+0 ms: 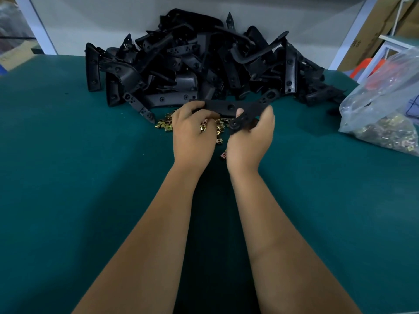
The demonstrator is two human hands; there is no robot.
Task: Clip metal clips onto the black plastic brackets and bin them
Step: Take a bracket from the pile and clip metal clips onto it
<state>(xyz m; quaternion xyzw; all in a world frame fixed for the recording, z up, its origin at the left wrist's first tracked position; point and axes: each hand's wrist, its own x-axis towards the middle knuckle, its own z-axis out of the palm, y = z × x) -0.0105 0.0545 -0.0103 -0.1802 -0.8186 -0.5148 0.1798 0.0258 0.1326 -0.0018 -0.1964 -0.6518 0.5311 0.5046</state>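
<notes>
Both hands hold one black bracket [229, 108] above the scattered metal clips [218, 129], just in front of the bracket heap [195, 64]. The left hand [192, 132] curls its fingers round the bracket's left end; the right hand [251, 134] grips the angled right end, thumb on top. Whether either hand also pinches a clip cannot be told, as the palms hide it.

Risks, as judged: a clip pushed on crooked may skate off the plastic edge and spring away among the loose ones; the bracket, held only at its ends, may twist under the push; the heap stands close behind and a nudged piece could slide down over the clips.

Surface and room: a dark green mat [79, 177] covers the bench. At the right edge lies a clear plastic bag [383, 114] holding more clips. A pale wall panel [102, 17] backs the bench, and brown cardboard boxes [374, 30] stand beyond it to the right. No bin is visible.
</notes>
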